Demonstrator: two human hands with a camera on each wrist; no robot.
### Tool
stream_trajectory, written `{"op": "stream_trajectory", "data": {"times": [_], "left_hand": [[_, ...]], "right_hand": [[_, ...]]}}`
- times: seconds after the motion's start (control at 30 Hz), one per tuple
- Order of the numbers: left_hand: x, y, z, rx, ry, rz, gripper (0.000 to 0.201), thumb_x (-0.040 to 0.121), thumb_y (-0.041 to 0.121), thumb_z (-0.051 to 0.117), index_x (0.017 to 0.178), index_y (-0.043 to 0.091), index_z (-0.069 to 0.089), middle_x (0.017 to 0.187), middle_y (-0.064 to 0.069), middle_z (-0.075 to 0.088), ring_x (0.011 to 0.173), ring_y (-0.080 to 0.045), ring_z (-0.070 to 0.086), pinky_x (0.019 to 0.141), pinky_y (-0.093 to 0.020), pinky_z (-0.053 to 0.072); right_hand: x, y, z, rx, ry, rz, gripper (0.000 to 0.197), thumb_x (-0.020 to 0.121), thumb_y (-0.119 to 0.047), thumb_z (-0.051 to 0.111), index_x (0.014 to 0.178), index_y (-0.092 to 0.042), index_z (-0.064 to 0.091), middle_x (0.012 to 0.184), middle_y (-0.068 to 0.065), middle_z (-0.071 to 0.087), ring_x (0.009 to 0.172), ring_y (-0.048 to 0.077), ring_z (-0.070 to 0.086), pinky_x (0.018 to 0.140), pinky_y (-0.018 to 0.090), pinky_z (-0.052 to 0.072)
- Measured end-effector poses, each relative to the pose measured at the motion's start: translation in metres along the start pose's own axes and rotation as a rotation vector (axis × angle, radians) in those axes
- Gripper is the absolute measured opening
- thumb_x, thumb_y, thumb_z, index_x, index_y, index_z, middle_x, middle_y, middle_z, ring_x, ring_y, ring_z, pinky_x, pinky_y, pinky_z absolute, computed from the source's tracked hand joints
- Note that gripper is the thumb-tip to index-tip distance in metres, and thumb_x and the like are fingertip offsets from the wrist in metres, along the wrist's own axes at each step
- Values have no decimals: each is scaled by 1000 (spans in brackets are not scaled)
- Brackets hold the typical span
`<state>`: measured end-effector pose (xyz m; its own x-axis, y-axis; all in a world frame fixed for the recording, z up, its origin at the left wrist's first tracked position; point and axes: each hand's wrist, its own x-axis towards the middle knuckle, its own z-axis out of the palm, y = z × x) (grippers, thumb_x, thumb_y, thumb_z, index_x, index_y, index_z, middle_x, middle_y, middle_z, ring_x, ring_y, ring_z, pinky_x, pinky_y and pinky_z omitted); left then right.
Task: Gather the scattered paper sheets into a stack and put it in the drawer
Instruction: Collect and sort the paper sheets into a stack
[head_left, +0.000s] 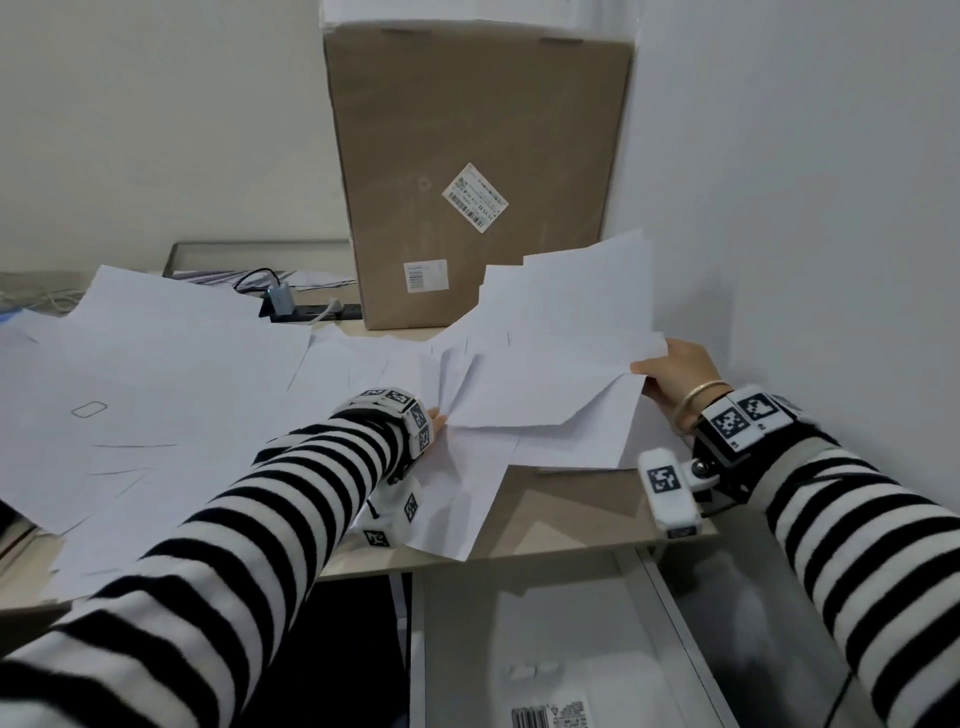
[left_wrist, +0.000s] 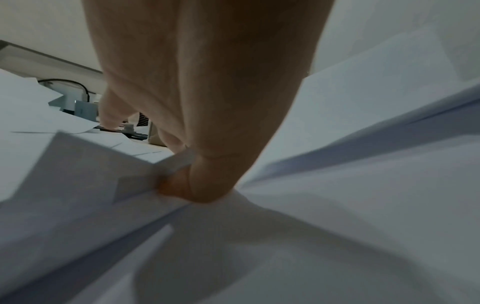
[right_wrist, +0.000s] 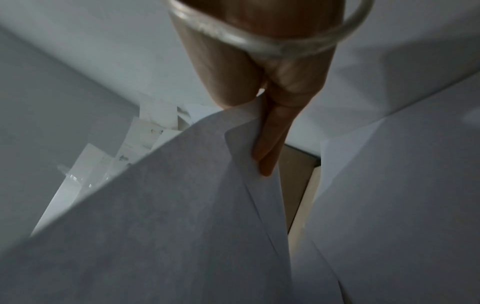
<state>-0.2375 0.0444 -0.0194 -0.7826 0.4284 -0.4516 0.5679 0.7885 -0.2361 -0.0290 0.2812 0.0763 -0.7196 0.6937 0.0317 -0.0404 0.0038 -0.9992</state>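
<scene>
Desk, both hands gripping paper sheets

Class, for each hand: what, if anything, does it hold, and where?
Both hold loose paper sheets. The right hand grips their right edge; the left hand pinches the bunched left edge.

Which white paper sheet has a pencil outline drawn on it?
The flat white paper sheet far left on the desk, bearing a small rounded rectangle; the others look blank.

A pale wooden worktop is carrying scattered white paper sheets over most of its surface, a tall cardboard box standing at the back, and a black power strip lying beside the box.
</scene>
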Motion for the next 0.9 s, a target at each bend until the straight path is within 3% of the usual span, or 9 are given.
{"op": "stream_trajectory", "data": {"times": [0.07,0.23,0.33,0.43,0.5,0.6,0.67,0.8,0.9], "left_hand": [[-16,4,-2,-55,-5,-14,62,100,27,27,153,27,-5,161,2,-7,148,-32,-2,120,-48,4],[-69,30,-16,-13,23,78,59,98,12,38,152,11,12,159,-8,5,145,-30,17,114,-41,20],[-83,38,-22,-80,82,144,54,98,11,39,150,12,22,157,-10,14,143,-32,21,112,-42,25],[-94,46,-26,-254,92,246,55,101,22,38,151,15,18,160,-4,11,147,-29,10,117,-44,18],[-99,56,-27,-371,90,312,57,102,36,36,152,18,15,160,1,11,149,-25,3,119,-45,13],[-99,74,-22,-384,23,291,70,98,56,26,154,25,-2,161,4,4,149,-26,-2,118,-47,4],[-99,83,-18,-292,-8,242,70,98,57,23,154,20,0,161,0,5,148,-31,4,117,-47,5],[-96,88,-10,-270,27,186,65,101,49,24,149,6,16,158,-8,13,142,-37,19,113,-46,17],[-98,86,-9,-412,33,145,62,102,44,24,149,4,18,156,-11,16,141,-35,23,113,-43,18]], "right_hand": [[5,0,-21,-1,68,3,35,81,17,51,113,6,60,99,18,62,75,26,61,56,23,57],[12,9,-51,-46,198,41,24,76,5,60,93,-10,68,92,13,68,90,33,65,86,44,54],[9,13,-49,-52,185,47,20,74,0,63,89,-12,67,90,10,68,85,30,66,85,45,54],[0,12,-41,17,180,29,31,82,12,54,107,-1,64,85,9,65,77,25,61,72,34,53],[-4,10,-37,33,190,17,32,83,15,51,107,-2,62,77,6,66,71,21,59,63,28,54],[-5,8,-37,6,225,-18,34,80,13,54,107,-3,65,93,17,69,84,31,64,82,44,55],[-6,7,-40,-23,251,-41,34,77,10,55,103,-8,67,105,20,68,94,34,64,91,50,51],[-13,-5,-46,-14,310,-62,25,80,8,53,94,-10,65,84,6,65,86,27,62,85,44,52],[-14,-3,-52,-17,349,-70,16,76,1,56,74,-14,62,80,1,64,90,34,66,87,48,53]]}}
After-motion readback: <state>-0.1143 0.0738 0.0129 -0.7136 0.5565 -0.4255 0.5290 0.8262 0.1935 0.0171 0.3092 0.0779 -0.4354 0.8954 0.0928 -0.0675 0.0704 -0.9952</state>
